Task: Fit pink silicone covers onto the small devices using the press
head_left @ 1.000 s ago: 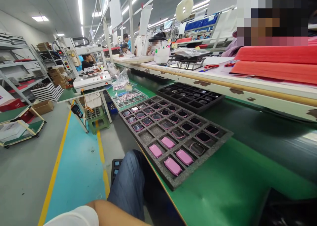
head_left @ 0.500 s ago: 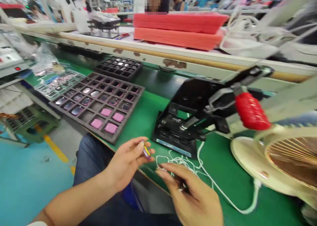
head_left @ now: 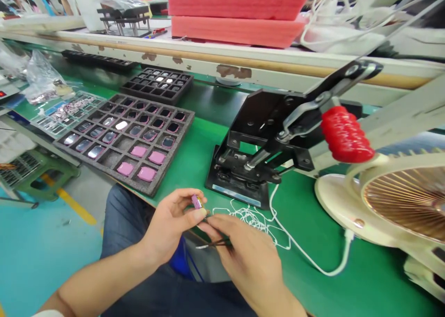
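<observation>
Mid-left of frame: big grey tray (head_left: 171, 153), divided into cells; four pink cases (head_left: 146, 174) lie in its near end, many dark-faced ones beyond. Upper left of centre, black tray (head_left: 184, 91) holding shiny pieces. Far left, pale flat tray (head_left: 52, 128), small pinkish parts heaped on it. Right edge: cream fan (head_left: 403, 196). Centre right: black press (head_left: 250, 127), red handle (head_left: 347, 134). White cord (head_left: 255, 219) tangled between press and right hand (head_left: 248, 252). That hand grips a slim dark tool (head_left: 217, 243). Left hand (head_left: 168, 233), lower centre, pinches small purple piece (head_left: 196, 201) by its fingertips.
</observation>
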{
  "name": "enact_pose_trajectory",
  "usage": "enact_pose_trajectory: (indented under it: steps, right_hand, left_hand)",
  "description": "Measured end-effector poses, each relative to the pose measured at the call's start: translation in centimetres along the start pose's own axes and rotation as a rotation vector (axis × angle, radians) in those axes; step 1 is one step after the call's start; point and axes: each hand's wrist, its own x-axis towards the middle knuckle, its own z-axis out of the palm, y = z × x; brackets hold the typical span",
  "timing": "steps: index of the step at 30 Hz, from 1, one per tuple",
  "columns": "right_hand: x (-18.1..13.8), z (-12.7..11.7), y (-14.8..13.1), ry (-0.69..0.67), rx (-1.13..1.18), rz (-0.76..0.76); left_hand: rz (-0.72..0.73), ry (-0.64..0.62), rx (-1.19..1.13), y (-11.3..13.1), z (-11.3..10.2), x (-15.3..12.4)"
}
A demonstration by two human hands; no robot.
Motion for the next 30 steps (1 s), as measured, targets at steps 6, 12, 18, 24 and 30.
enact_pose_trajectory:
  steps: [6,12,18,24,30]
  right_hand:
    - [-0.1,0.1,0.1,-0.027,-0.043,-0.029]
    - [-0.4,0.1,0.1,-0.065,-0.091,-0.068]
    - [-0.3,0.5,0.3,-0.065,-0.100,-0.085]
    - [0.1,0.8,0.5,-0.085,-0.073,0.111]
    - [0.7,-0.6,0.1,-0.256,0.181,0.320]
  left_hand:
    - [-0.005,-0.001,0.012,-0.1,-0.3,-0.1]
    - [-0.067,-0.013,0.018,0.2,-0.6,-0.2]
    - [-0.137,-0.015,-0.036,0.1,-0.8,-0.2]
    - [-0.149,-0.053,-0.021,-0.1,-1.3,0.0]
    - [-0.081,-0.206,-0.011,-0.1,-1.7,-0.2]
